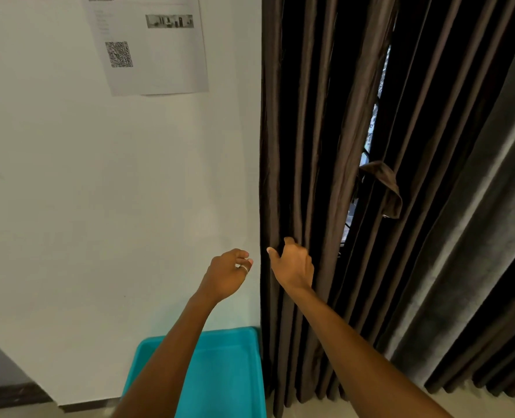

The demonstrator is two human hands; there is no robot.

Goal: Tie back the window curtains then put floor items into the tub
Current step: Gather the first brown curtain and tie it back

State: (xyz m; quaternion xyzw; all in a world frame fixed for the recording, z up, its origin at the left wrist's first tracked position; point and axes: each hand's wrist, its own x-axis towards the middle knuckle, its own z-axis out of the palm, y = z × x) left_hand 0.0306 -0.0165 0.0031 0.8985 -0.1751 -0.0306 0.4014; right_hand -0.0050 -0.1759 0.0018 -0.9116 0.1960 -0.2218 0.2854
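— Where's the curtain relative to the fingers?
— Its left edge sits in the right hand, thumb and fingers curled round the folds.
— And the other?
— The left hand hangs just left of that edge, loosely curled, holding nothing. Both arms reach forward. White wall on the left, teal tub below.

The left hand wears a silver ring; both forearms are bare.

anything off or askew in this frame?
Fabric tie-back strap dangles unfastened at the gap beside the brown curtain that the right hand grips. Printed sheet on the wall hangs tilted.
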